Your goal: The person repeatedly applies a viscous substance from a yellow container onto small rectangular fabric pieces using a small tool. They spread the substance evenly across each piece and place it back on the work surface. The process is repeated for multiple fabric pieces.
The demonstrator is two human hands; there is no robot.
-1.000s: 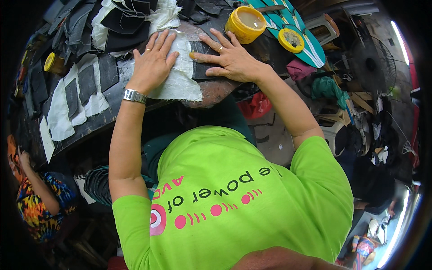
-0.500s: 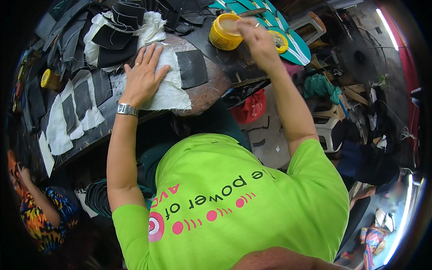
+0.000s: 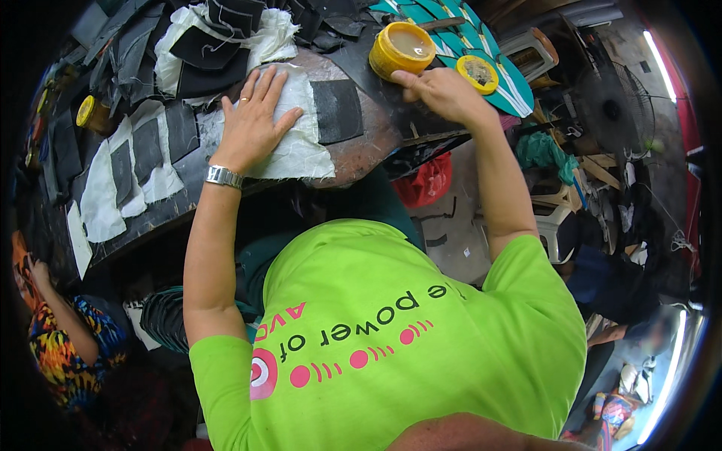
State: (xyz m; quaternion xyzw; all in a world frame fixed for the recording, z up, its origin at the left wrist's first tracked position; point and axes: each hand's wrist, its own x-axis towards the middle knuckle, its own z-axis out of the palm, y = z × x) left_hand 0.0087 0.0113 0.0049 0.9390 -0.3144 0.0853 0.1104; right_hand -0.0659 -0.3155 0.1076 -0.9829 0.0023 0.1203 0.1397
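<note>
My left hand (image 3: pixel 258 124) lies flat with spread fingers on a white frayed cloth (image 3: pixel 307 154). Beside the cloth a black rectangular piece (image 3: pixel 338 111) rests on the brown worn work surface. My right hand (image 3: pixel 444 94) is at the lower right side of a yellow tub (image 3: pixel 385 66) of cloudy liquid. Its thumb points toward the tub's wall and the fingers curl under; whether they hold anything is hidden. A yellow lid (image 3: pixel 477 73) with dried residue lies just beyond that hand, on teal cut pieces (image 3: pixel 515 89) with white stripes.
Black pieces and white cloth strips (image 3: pixel 101 203) cover the table's left side, near a small yellow-topped jar (image 3: pixel 94 113). A dark tool (image 3: pixel 444 23) lies behind the tub. A red bag (image 3: pixel 427 182) sits below the table edge. Another person (image 3: pixel 71 338) is at lower left.
My right hand has come down from above the tub's mouth to its lower right side, uncovering the liquid. My left hand stays flat on the cloth. The whole view has shifted slightly.
</note>
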